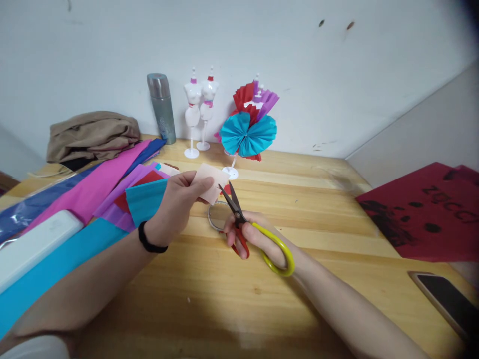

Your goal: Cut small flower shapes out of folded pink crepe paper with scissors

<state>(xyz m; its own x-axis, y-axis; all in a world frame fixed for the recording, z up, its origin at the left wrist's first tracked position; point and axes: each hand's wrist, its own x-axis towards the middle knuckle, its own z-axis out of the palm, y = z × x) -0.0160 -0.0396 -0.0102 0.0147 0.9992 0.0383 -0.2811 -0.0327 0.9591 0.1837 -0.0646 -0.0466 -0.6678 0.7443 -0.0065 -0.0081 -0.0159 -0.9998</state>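
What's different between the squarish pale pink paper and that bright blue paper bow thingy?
The squarish pale pink paper looks flat; the bright blue paper bow is pleated into fans. The pink paper looks smaller than the bow. The left hand pinches the pink paper, while the bow is farther back, unheld. Both look thin.

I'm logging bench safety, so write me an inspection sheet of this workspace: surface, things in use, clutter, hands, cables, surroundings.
Surface: wooden table, a small pale scrap near the front.
Things in use: pale paper; scissors, blades open.
Clutter: coloured sheets and brown cloth at left; phone at right.
Hands: left hand pinches the paper; right hand holds the scissors, tips at the paper's edge, contact unclear.
Cables: thin pale strand below the cloth, too unclear to call a cable.
Surroundings: flask, white dress forms and folded paper fans at the back, marked wall behind.
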